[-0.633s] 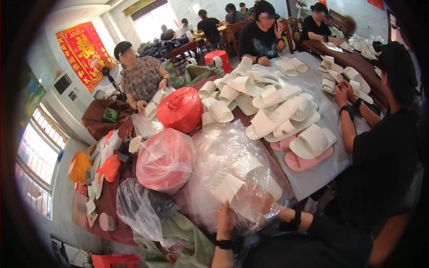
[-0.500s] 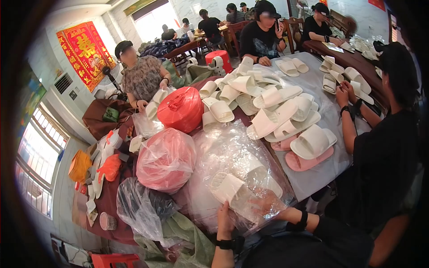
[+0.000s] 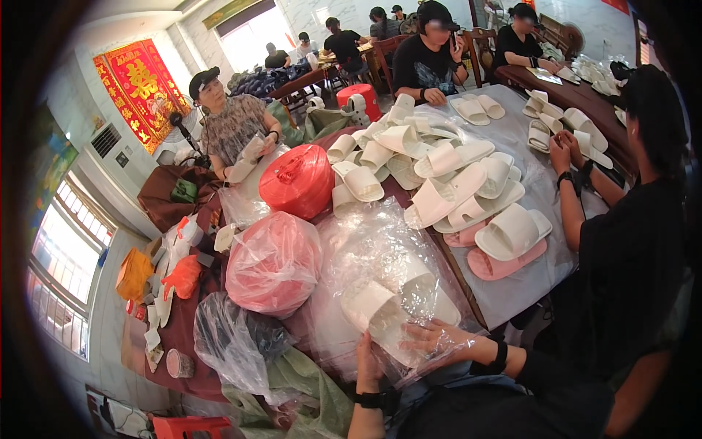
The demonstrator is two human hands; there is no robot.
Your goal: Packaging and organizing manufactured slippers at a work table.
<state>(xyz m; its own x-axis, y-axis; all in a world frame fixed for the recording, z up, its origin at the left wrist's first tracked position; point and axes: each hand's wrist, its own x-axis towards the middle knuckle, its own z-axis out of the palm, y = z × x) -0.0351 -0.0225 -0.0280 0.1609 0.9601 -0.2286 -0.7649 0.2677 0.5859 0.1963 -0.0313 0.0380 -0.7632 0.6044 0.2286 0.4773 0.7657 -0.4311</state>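
A pair of white slippers lies side by side at the near middle of the table: the left slipper [image 3: 371,306] and the right slipper [image 3: 414,279]. Clear plastic bag film [image 3: 344,252] spreads around and partly over them. At the left slipper's near left edge, my left hand [image 3: 368,364] grips its side, with some fingers hidden. My right hand [image 3: 433,338] lies with fingers stretched out across the heel end of the slippers, touching the crinkled film; whether any film covers the fingers is hard to see.
White slippers [image 3: 439,157] pile up beyond, with a pink slipper [image 3: 504,262] beneath. Red twine rolls [image 3: 296,179], one wrapped in plastic [image 3: 274,263], stand left. A co-worker [image 3: 234,121] handles slippers at far left; another person [image 3: 632,205] stands close on the right.
My right hand has moved slightly left and flattened with its fingers spread toward the slippers; the film around it has shifted. The far-left co-worker has lifted slippers.
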